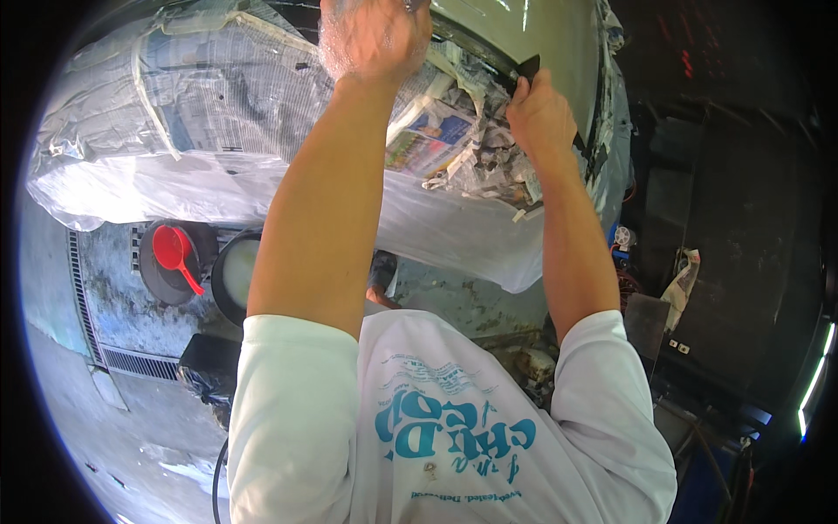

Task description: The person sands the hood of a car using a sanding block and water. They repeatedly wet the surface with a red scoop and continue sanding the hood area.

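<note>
My left hand (374,37) is at the top edge of the view, its back and wrist covered in white suds. Its fingers are mostly cut off, so what they hold or touch is hidden. To the right, my right hand (543,118) has its fingers closed on a small dark flat piece (530,66) at the panel's edge. Beyond it stretches a wet, pale grey-green panel (559,31) with a dark border. Newspaper (227,87) is taped along the near side, and it is crumpled and torn close to my right hand. Clear plastic sheeting (445,223) hangs below the paper.
On the floor at left, a red dipper (172,249) lies over a dark round container, beside a black bucket (229,284) of cloudy liquid. A black box (208,371) and a drain grate (140,361) are nearer. Dark boards (742,253) and clutter stand at right.
</note>
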